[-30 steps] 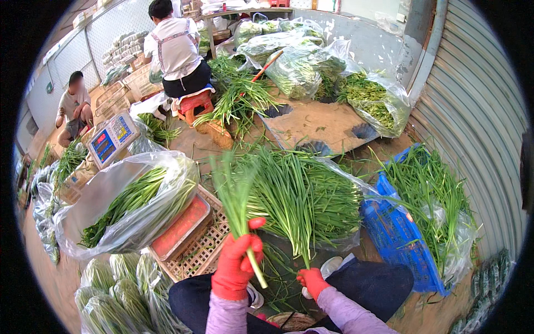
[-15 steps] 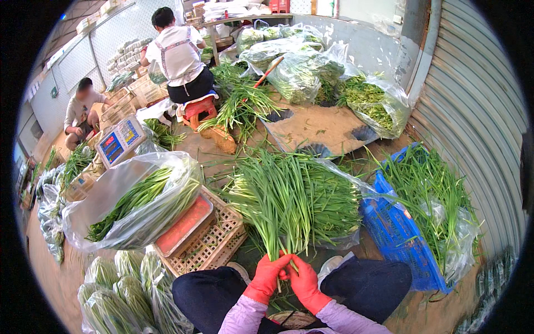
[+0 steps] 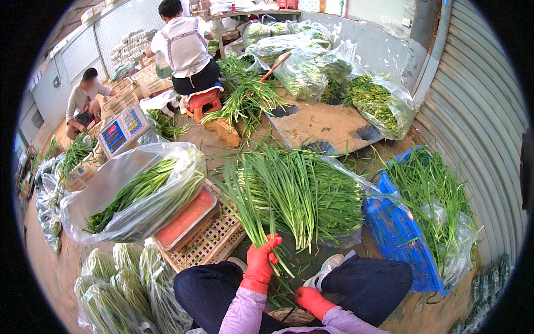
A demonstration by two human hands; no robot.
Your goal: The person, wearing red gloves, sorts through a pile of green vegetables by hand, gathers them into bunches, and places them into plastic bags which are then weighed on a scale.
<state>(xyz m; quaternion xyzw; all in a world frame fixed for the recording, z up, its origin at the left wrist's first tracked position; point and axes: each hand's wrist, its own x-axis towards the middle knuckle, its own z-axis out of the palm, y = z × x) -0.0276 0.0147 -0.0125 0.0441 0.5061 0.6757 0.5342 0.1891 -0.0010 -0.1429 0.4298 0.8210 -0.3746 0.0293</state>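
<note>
My left hand (image 3: 260, 260), in a red rubber glove, is closed round the lower stems of a small bunch of garlic chives (image 3: 253, 225). The stem ends stick out below the fist and the leaves lean up and to the left. Lower and to the right, my right hand (image 3: 315, 303), gloved in red too, sits closed by my right leg; whether anything is in it is hidden. Just beyond my hands lies a big heap of garlic chives (image 3: 338, 203) on clear plastic, with loose stalks across its top.
Left stands a scale (image 3: 201, 215) on a tan crate (image 3: 222, 236), bearing an open bag of chives (image 3: 139, 192). Bagged bundles (image 3: 119, 289) lie near left. A blue basket (image 3: 397, 228) of greens stands right. Two people (image 3: 186, 50) (image 3: 86, 103) sit farther back.
My hands have parted. The left keeps the chives and has moved slightly left and up; the right has let go of the stems and dropped toward my lap.
</note>
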